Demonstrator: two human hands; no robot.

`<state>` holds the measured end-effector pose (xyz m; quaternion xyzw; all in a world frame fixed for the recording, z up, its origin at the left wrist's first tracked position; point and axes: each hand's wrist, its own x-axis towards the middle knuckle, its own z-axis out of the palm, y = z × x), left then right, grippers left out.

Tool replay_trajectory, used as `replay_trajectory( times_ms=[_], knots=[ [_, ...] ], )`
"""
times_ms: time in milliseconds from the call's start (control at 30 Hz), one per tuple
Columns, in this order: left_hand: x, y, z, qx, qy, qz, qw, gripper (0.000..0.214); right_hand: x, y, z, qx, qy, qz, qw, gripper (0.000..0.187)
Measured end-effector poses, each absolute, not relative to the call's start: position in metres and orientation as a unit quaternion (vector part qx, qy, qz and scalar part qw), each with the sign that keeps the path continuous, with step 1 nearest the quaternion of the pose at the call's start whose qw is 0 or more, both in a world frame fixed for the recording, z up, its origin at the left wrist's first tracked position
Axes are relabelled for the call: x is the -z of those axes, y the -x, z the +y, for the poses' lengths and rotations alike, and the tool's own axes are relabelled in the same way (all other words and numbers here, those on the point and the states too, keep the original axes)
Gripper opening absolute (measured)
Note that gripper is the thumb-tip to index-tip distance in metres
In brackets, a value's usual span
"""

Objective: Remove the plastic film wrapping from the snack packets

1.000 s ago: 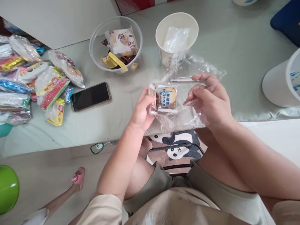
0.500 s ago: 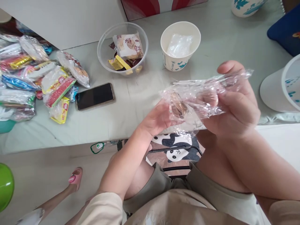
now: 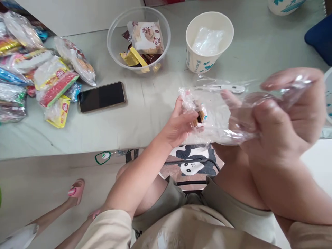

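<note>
My left hand (image 3: pixel 178 125) is closed on a small wrapped biscuit packet (image 3: pixel 198 116) that sits inside one end of a clear plastic bag (image 3: pixel 225 117). My right hand (image 3: pixel 287 114) is closed on the other end of the same bag, raised to the right and close to the camera. The bag stretches between both hands above the front edge of the grey-green table (image 3: pixel 145 114). A white zip strip of another clear bag (image 3: pixel 224 88) lies on the table behind it.
A clear bowl (image 3: pixel 138 38) holding wrapped snacks and a paper cup (image 3: pixel 209 41) with crumpled plastic stand at the back. A black phone (image 3: pixel 101 97) lies left of centre, beside a pile of snack packets (image 3: pixel 38 69). Another white cup (image 3: pixel 328 97) is at the right edge.
My right hand has drawn the bag's end further right and toward the camera. The left hand went from resting under the bag to pinching the biscuit packet at its left end.
</note>
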<state>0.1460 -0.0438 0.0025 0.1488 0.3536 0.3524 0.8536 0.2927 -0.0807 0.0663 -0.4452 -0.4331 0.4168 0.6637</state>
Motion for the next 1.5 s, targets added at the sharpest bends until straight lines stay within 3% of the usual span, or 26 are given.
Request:
replay_trajectory(
  times_ms=[200, 467, 600, 733, 867, 1000, 1167, 1267, 1367, 1500],
  knots=[
    [0.004, -0.133, -0.031, -0.376, -0.114, 0.325, 0.86, 0.047, -0.071, -0.306, -0.062, -0.446, 0.416, -0.369, 0.702, 0.033],
    [0.0, -0.132, -0.033, -0.319, -0.169, 0.331, 0.872, 0.059, -0.058, -0.303, -0.059, -0.459, 0.389, -0.39, 0.697, 0.048],
    [0.004, -0.126, -0.03, -0.316, -0.207, 0.333, 0.864, 0.074, -0.055, -0.31, -0.055, -0.424, 0.396, -0.347, 0.737, 0.056],
    [0.007, -0.108, -0.022, -0.242, -0.252, 0.302, 0.887, 0.084, -0.049, -0.324, -0.047, -0.418, 0.427, -0.247, 0.762, 0.042],
    [0.005, -0.09, -0.015, -0.098, -0.306, 0.273, 0.907, 0.071, -0.042, -0.331, -0.041, -0.403, 0.468, -0.21, 0.758, 0.019],
    [-0.002, -0.069, -0.009, -0.001, -0.356, 0.236, 0.904, 0.075, -0.033, -0.341, -0.039, -0.391, 0.483, -0.241, 0.745, 0.019],
    [-0.012, -0.042, -0.003, -0.094, -0.392, 0.243, 0.882, 0.08, -0.023, -0.356, -0.041, -0.433, 0.481, -0.217, 0.731, 0.023],
    [-0.025, -0.036, 0.0, -0.265, -0.43, 0.317, 0.803, 0.067, -0.023, -0.354, -0.041, -0.43, 0.485, -0.213, 0.731, 0.026],
    [-0.05, -0.039, 0.015, -0.408, -0.488, 0.447, 0.629, 0.057, -0.024, -0.345, -0.038, -0.414, 0.505, -0.222, 0.724, 0.024],
    [-0.088, -0.05, 0.058, -0.342, -0.657, 0.593, 0.315, 0.065, -0.023, -0.337, -0.036, -0.408, 0.521, -0.219, 0.717, 0.021]
  ],
)
